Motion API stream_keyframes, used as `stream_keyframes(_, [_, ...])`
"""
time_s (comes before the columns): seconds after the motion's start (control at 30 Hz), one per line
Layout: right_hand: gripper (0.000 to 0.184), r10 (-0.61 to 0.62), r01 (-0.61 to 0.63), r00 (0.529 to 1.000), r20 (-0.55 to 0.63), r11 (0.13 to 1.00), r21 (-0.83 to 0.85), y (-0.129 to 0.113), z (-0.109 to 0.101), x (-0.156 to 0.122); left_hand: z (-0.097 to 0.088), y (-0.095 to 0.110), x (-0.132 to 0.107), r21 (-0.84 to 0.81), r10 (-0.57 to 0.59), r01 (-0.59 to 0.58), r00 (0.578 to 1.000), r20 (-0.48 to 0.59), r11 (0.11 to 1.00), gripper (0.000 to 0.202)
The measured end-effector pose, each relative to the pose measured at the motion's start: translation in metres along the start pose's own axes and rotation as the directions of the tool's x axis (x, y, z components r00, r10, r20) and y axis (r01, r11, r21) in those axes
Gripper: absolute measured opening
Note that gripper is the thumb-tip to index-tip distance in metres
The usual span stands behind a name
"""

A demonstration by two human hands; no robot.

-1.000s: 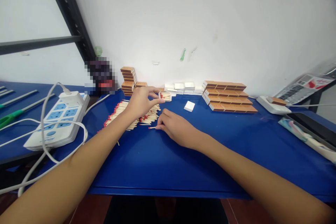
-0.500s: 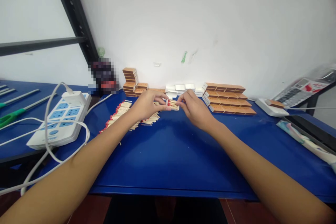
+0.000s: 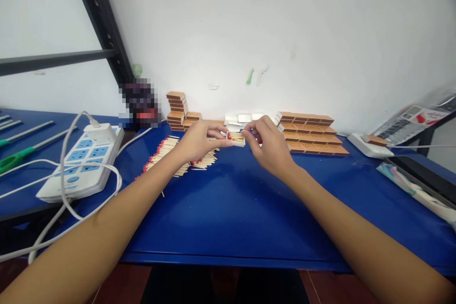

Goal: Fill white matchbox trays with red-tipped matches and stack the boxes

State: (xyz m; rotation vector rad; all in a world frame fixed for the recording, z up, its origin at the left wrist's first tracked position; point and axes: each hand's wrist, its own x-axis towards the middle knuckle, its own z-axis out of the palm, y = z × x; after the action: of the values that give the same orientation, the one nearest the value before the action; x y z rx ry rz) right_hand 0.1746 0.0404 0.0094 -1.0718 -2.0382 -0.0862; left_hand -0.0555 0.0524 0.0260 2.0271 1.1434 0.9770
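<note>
My left hand (image 3: 199,141) pinches a small white matchbox tray (image 3: 235,138) filled with red-tipped matches and holds it above the blue table (image 3: 228,209). My right hand (image 3: 269,145) meets the tray from the right, its fingertips curled against the tray's end. A loose pile of matches (image 3: 176,154) lies on the table under and to the left of my left hand. Whether the right fingers hold a match is hidden.
Brown matchbox sleeves stand stacked at the wall on the left (image 3: 177,110) and in long rows on the right (image 3: 309,132). White empty trays (image 3: 244,118) sit between them. A white power strip (image 3: 83,161) with cables lies left. A tablet (image 3: 420,173) lies far right.
My right hand left the table beside the match pile, rose to the tray and now touches its end. The left hand carried the tray slightly right. The loose white tray is now hidden behind my right hand.
</note>
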Motion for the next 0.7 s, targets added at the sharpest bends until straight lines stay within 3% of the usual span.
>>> stream_keyframes(0.1, [0.016, -0.017, 0.018, 1.000, -0.026, 0.998, 0.052, -0.013, 0.006, -0.006, 0.000, -0.003, 0.001, 0.029, 0.014, -0.011, 0.996, -0.093, 1.000, 0.033])
stream_keyframes(0.2, [0.012, -0.119, 0.098, 0.980, 0.159, 0.985, 0.139, -0.030, 0.021, -0.016, -0.001, -0.005, 0.002, 0.055, 0.045, -0.036, 0.985, -0.165, 0.998, 0.030])
stream_keyframes(0.27, [0.010, -0.202, 0.148, 0.936, 0.289, 0.969, 0.198, -0.041, 0.033, -0.022, -0.001, -0.005, 0.002, 0.069, 0.061, -0.049, 0.980, -0.188, 0.996, 0.027])
stream_keyframes(0.37, [0.017, -0.266, 0.190, 0.879, 0.396, 0.957, 0.221, -0.050, 0.046, -0.027, -0.002, -0.004, 0.001, 0.095, 0.065, -0.047, 0.977, -0.202, 0.994, 0.026])
stream_keyframes(0.7, [0.021, -0.232, 0.138, 0.878, 0.419, 0.961, 0.242, -0.050, 0.053, -0.025, -0.002, -0.004, 0.001, 0.099, 0.049, -0.031, 0.981, -0.188, 0.995, 0.027])
